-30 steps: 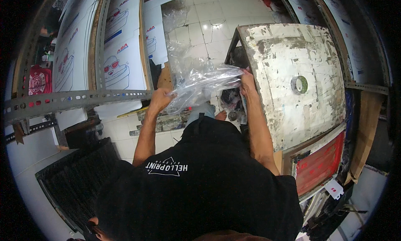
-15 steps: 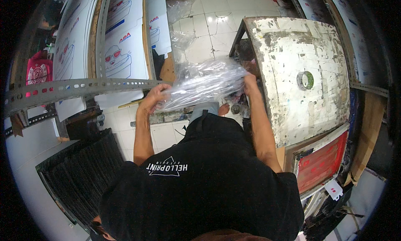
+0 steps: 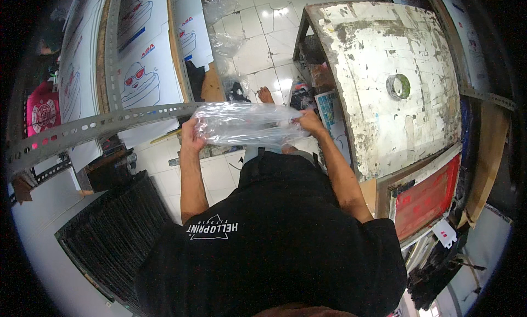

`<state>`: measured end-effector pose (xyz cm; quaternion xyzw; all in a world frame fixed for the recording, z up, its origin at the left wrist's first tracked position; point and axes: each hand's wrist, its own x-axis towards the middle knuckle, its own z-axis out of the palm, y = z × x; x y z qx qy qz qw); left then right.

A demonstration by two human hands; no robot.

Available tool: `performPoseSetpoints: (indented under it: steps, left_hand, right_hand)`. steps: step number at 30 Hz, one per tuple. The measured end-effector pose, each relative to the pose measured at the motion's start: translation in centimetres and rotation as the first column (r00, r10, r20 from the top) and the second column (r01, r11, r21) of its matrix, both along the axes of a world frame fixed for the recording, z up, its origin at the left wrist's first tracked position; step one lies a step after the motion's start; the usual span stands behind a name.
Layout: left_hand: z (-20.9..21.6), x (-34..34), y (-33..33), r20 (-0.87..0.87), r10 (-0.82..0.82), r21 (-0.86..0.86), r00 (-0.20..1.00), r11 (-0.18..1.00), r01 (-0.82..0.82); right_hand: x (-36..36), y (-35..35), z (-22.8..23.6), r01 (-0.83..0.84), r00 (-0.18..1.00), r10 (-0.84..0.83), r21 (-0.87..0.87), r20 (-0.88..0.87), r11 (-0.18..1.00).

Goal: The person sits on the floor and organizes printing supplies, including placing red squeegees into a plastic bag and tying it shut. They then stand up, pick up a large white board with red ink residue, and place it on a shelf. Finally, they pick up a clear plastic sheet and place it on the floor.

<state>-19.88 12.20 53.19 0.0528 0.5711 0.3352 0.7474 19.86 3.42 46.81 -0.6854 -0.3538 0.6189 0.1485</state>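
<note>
A crumpled sheet of clear plastic [image 3: 241, 122] stretches between my two hands, in front of my waist. My left hand [image 3: 192, 135] grips its left end, close to the perforated metal rail. At the opposite end, the fingers of my right hand [image 3: 312, 123] are closed on the gathered edge. The plastic is see-through and shiny, with long folds running from side to side. Whether it is a bag or a loose sheet I cannot tell.
On the right stands a paint-stained white table [image 3: 379, 92] with a roll of tape [image 3: 398, 87] on it. A red screen frame [image 3: 428, 196] leans below. Printed white boards [image 3: 145, 59] stand behind the perforated metal rail [image 3: 104, 131] on the left. More clear plastic [image 3: 225, 44] lies on the tiled floor.
The plastic, bunched and blurred before, is now drawn flatter between my hands. My right hand has come down and inward, and a bare foot shows farther ahead on the floor.
</note>
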Motion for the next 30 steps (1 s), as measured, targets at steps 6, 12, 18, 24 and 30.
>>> performPoseSetpoints:
  steps: [6, 12, 18, 24, 30]
  left_hand:
    - [0.2, 3.8, -3.2, -0.832, -0.518, -0.072, 0.198, 0.455, 0.887]
    - [-5.9, 5.6, -4.1, -0.86, -0.23, 0.004, 0.455, 0.889, 0.457]
    - [-9.2, 6.0, -6.9, -0.724, -0.173, -0.047, 0.668, 0.978, 0.203]
    - [-14.0, 6.4, -9.9, -0.731, -0.203, -0.229, 0.651, 0.972, 0.046]
    - [-17.0, 6.0, -10.5, -0.71, -0.31, -0.275, 0.632, 0.949, 0.157]
  right_hand:
    - [-0.8, -2.0, -8.2, 0.663, 0.212, -0.756, -0.478, -0.619, 0.577]
    - [-3.0, -2.6, -8.9, 0.548, 0.403, -0.579, -0.32, -0.709, 0.773]
    - [-2.0, -4.4, -22.6, 0.677, 0.521, -0.844, -0.541, -0.128, 0.499]
    - [-1.2, -6.6, -48.2, 0.929, 0.323, -0.934, -0.236, 0.15, 0.284]
    - [0.0, -6.6, -59.6, 0.822, 0.415, -0.867, 0.295, 0.277, 0.488]
